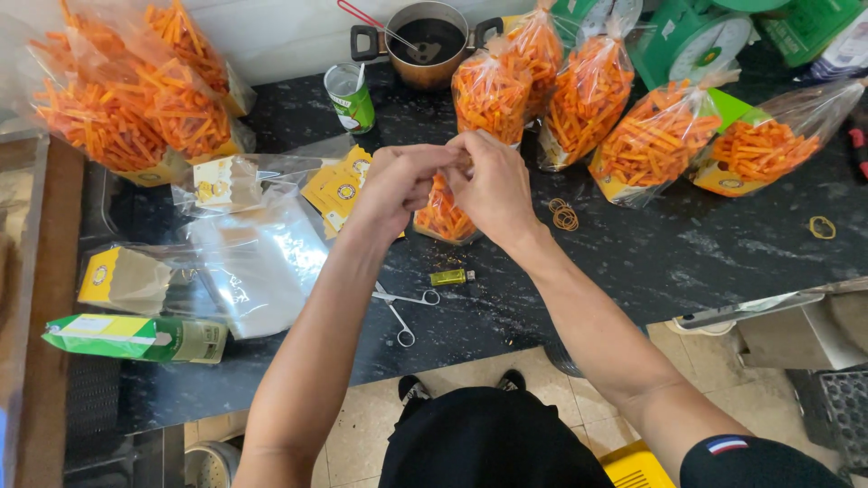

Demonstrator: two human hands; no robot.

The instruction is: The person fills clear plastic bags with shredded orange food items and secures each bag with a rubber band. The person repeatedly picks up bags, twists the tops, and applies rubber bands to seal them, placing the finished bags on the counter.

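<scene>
While both hands meet at the middle of the view, I note the left hand (398,185) and right hand (493,185) pinching the gathered neck of a clear bag of orange snack sticks (443,217). That bag stands upright on the black speckled worktop (687,253), directly under the hands, its lower half visible between the wrists. Fingers of both hands are curled narrow and closed on the twisted plastic top; whether a band is in them I cannot tell.

Behind the hands, four filled bags (588,95) of the same orange sticks lean in a loose row toward the right. More filled bags (136,99) are heaped at the far left corner. A dark pot (425,41) with a red-handled ladle in it sits at the back edge, a green can (351,98) just to its left, and a green weighing scale (692,41) to its right.

Two rubber bands (565,217) lie just right of the right wrist; another rubber band (821,227) lies well apart, further right. Near the front edge, scissors (402,307) lie open beside a small yellow-green lighter (449,277). Left of the hands: a stack of yellow labels (339,190), a pile of empty clear bags (258,262), and a green and yellow carton (136,337) lying flat.
</scene>
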